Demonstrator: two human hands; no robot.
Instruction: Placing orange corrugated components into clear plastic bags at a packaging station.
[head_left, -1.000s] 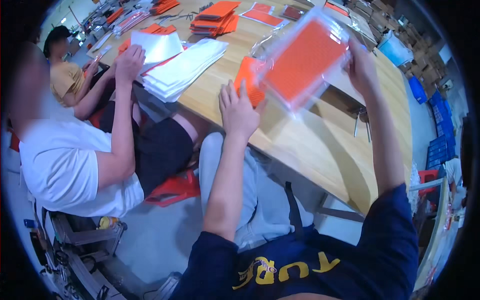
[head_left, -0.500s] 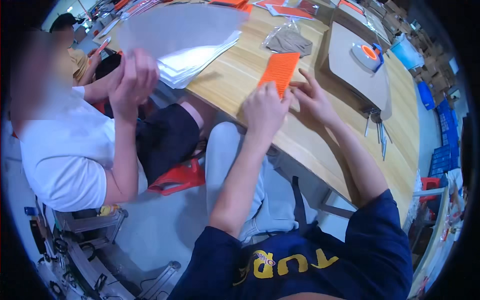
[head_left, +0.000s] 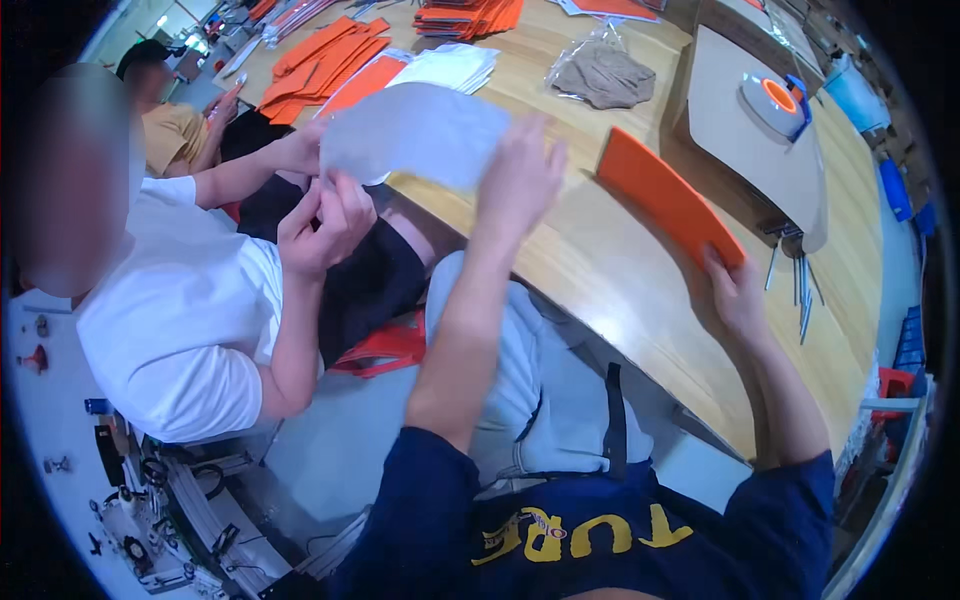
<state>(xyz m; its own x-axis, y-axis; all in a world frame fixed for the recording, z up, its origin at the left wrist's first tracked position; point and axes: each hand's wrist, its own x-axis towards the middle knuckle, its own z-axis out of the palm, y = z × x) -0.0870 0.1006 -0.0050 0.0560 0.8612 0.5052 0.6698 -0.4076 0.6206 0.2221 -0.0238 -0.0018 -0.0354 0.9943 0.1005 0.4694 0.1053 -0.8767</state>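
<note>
My right hand [head_left: 738, 300] pinches the lower end of a flat orange panel [head_left: 665, 190], which is tilted above the table. My left hand [head_left: 520, 175] is raised at the right edge of a thin, translucent whitish sheet [head_left: 415, 130], possibly a plastic bag. Motion smears its fingers, so I cannot tell whether they grip that edge. A co-worker in a white T-shirt on my left has both hands [head_left: 335, 215] at the sheet's other side.
On the wooden table [head_left: 620, 300] lie orange pieces [head_left: 325, 65], a white stack [head_left: 450, 70] and a bagged brown cloth item [head_left: 605, 75]. At right, a cardboard box [head_left: 750, 130] bears a tape roll [head_left: 775, 100]; thin metal rods [head_left: 803, 290] lie beside it. Another person sits farther left.
My hands have parted: the right took the orange panel rightward, while the left moved to the translucent sheet. The co-worker's sheet came lower and nearer to me, uncovering orange pieces behind it.
</note>
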